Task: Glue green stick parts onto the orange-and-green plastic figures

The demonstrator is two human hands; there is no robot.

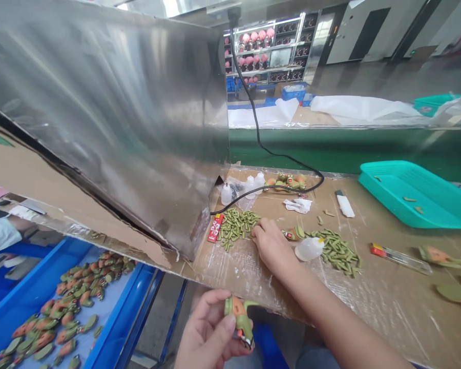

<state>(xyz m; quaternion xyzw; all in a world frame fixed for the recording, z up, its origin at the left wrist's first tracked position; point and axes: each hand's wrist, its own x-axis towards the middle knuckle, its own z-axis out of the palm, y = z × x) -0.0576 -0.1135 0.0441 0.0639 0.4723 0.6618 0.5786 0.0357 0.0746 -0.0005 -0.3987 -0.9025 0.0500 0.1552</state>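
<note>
The orange-and-green figure (237, 310) is gripped between thumb and fingers of the left hand (211, 330), near the table's (225, 274) front edge. The right hand's (271, 245) fingers curl at 1 of 2 piles of green pieces (236, 225); whether they pinch anything, I cannot tell. Work looks partway: loose pieces abound, though many figures (65, 312) fill the blue tray (117, 318), their completeness unclear. Right-edge green parts (457, 294) are blurred, cut off.

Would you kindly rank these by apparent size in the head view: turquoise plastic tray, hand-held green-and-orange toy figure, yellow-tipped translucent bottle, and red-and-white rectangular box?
1. Turquoise plastic tray
2. Green-and-orange toy figure, enlarged by nearness
3. Yellow-tipped translucent bottle
4. Red-and-white rectangular box
</note>
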